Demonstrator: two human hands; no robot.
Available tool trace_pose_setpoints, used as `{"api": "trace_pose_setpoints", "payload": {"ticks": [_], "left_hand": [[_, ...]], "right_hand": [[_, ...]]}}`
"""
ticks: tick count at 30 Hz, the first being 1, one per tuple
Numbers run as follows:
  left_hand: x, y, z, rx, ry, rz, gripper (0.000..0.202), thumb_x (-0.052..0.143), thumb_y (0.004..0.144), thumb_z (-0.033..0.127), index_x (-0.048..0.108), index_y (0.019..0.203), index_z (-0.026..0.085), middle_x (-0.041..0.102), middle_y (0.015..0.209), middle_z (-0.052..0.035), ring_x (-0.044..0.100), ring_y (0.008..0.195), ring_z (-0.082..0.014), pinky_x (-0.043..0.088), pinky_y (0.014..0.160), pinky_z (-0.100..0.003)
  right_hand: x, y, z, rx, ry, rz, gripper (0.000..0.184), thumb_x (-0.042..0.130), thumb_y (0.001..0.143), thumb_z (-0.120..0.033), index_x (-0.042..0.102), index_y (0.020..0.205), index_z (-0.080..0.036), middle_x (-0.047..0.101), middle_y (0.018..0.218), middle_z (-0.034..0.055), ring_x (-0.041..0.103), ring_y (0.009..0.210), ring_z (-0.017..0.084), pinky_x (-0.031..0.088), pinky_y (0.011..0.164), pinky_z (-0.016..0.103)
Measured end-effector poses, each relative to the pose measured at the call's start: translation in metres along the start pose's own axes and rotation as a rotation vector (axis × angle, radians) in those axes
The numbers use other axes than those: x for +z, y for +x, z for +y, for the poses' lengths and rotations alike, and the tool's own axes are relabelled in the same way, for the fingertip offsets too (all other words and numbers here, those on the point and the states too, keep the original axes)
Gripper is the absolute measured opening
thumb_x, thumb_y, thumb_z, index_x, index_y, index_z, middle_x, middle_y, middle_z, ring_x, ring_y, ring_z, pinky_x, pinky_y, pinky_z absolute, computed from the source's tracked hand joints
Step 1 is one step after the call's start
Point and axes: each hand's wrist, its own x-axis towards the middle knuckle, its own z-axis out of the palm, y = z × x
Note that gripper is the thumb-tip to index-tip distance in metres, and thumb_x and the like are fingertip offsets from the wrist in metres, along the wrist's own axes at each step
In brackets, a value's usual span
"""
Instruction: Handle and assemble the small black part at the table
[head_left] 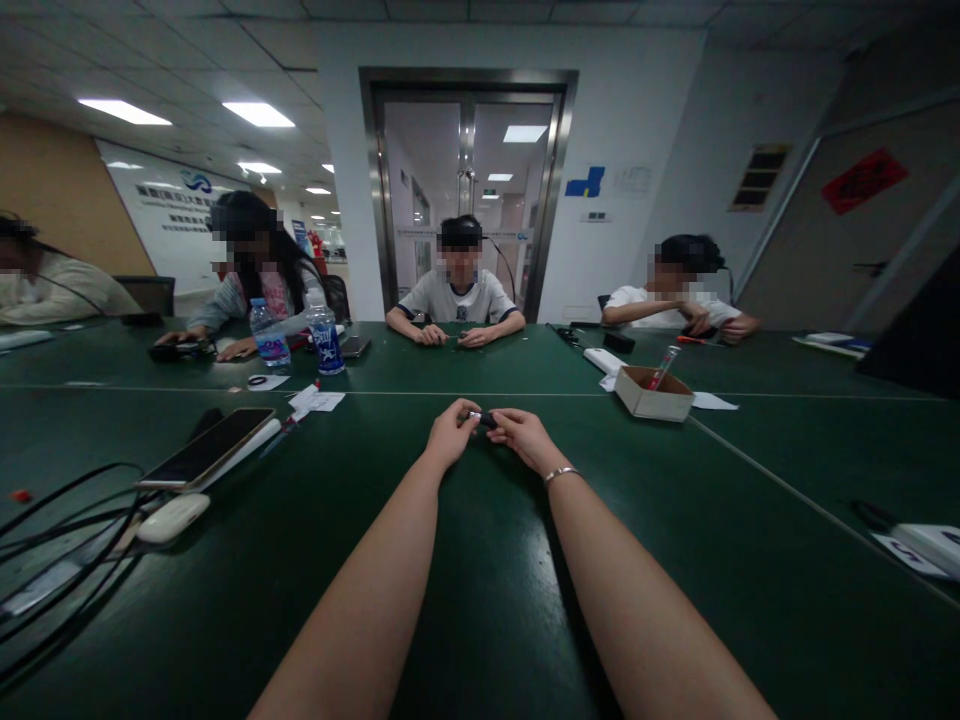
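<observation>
Head view: the fingers of my left hand (448,438) and right hand (525,440) are closed on the two ends of a small dark piece (486,419), held over the surface (285,560) in front of me. It shows a silvery bit near my left fingertips; they cover so much that I can't tell what it is. Left of me, black cables (105,466) run out past the edge of view, beside a phone (210,448) that partly hides something dark behind it. A white item (930,545) is cut off at the far right. Ahead to my right, an open box (654,403) holds a tilted tube (664,368); its near wall hides the tube's lower end. Labels on the two bottles (324,340) hide how full they are.
</observation>
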Motion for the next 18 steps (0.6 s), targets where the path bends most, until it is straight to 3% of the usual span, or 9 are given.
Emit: {"api": "trace_pose_setpoints", "payload": {"ticks": [5,12,18], "left_hand": [[0.0,0.004,-0.006,-0.078,0.003,-0.008,0.015,0.055,0.084,0.027,0.063,0.094,0.018,0.065,0.084,-0.0031,0.062,0.068,-0.0119,0.046,0.062,-0.022],[-0.004,0.0,0.003,-0.175,0.14,-0.025,0.041,0.045,0.085,0.052,0.062,0.075,0.016,0.062,0.065,-0.0025,0.057,0.06,-0.014,0.04,0.055,-0.024],[-0.005,-0.001,0.009,-0.19,0.232,-0.005,0.048,0.037,0.088,0.052,0.063,0.069,0.017,0.061,0.061,-0.0028,0.056,0.056,-0.0155,0.037,0.056,-0.026]], "right_hand": [[-0.001,-0.002,0.0,-0.009,-0.029,-0.015,0.008,0.067,0.08,-0.004,0.066,0.086,-0.009,0.067,0.071,0.0066,0.065,0.056,0.013,0.055,0.053,0.019],[-0.002,-0.003,-0.001,-0.023,-0.063,-0.075,0.016,0.073,0.075,-0.005,0.067,0.089,-0.012,0.068,0.078,0.0044,0.068,0.065,0.014,0.058,0.059,0.019],[0.0,-0.006,-0.004,-0.022,-0.048,-0.104,0.02,0.075,0.072,-0.004,0.068,0.089,-0.013,0.066,0.079,0.0039,0.068,0.067,0.014,0.06,0.064,0.02]]}}
